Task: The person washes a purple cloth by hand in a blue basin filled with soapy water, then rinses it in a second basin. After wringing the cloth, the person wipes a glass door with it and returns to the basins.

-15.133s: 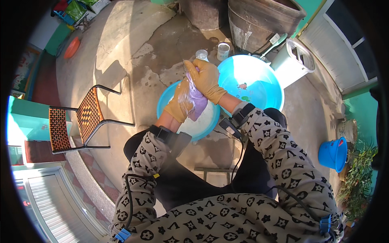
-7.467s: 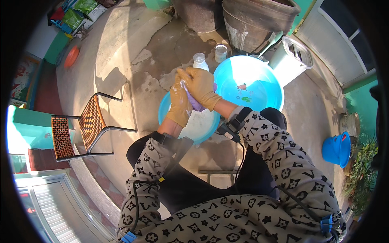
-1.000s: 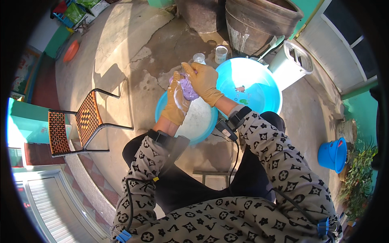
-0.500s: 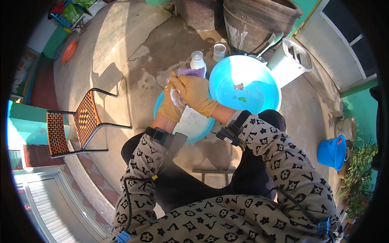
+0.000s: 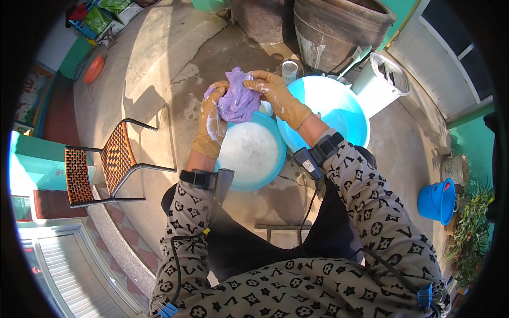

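Both hands wore yellow rubber gloves with white foam on them. The left hand [image 5: 213, 117] was closed around the left side of a wet purple cloth [image 5: 237, 100], with the fingers wrapped into the fabric. The right hand [image 5: 274, 94] gripped the same cloth from the right, its fingers pressed on the upper part. The cloth was bunched up between the two hands and was held in the air, above the far rim of a small blue basin [image 5: 275, 165] that was full of white soapy water. Just beside this basin, on the right, stood a bigger blue basin [image 5: 354, 117] on the concrete floor [image 5: 159, 63]. A small white cup [image 5: 289, 71] stood beyond the hands, near a large dark pot [image 5: 339, 26]. A metal chair [image 5: 103, 167] with a woven seat stood well apart, toward the left edge of the floor.
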`<move>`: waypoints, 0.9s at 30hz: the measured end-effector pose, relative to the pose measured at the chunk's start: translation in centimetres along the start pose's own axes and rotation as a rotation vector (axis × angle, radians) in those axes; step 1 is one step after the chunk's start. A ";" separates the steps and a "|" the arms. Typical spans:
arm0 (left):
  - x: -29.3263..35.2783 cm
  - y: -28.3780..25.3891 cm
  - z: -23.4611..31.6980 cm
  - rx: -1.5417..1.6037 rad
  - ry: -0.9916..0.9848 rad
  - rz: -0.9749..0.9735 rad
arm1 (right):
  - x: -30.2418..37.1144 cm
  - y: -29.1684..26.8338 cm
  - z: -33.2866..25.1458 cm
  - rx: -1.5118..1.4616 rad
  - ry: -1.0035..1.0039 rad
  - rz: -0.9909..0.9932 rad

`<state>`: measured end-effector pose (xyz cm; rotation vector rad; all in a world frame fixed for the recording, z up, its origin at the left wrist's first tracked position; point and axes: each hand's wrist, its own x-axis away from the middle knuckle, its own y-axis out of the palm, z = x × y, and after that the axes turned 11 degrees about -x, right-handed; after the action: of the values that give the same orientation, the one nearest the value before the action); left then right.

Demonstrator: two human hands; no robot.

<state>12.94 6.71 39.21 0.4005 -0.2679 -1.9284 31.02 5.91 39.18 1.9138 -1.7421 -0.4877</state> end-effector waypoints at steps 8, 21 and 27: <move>-0.1 0.5 0.5 0.188 -0.264 -0.084 | -1.4 -0.8 0.2 -0.314 -0.289 0.098; -0.4 0.7 -0.4 -0.251 -0.084 -0.028 | -1.1 -0.3 0.7 -0.385 -0.308 0.030; -0.6 -0.1 0.5 -0.443 -0.218 0.100 | -1.5 -1.4 0.4 -0.442 -0.350 0.004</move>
<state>12.86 7.33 39.68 -0.1142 0.0035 -1.8678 31.72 7.46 37.96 1.5749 -1.6599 -1.1575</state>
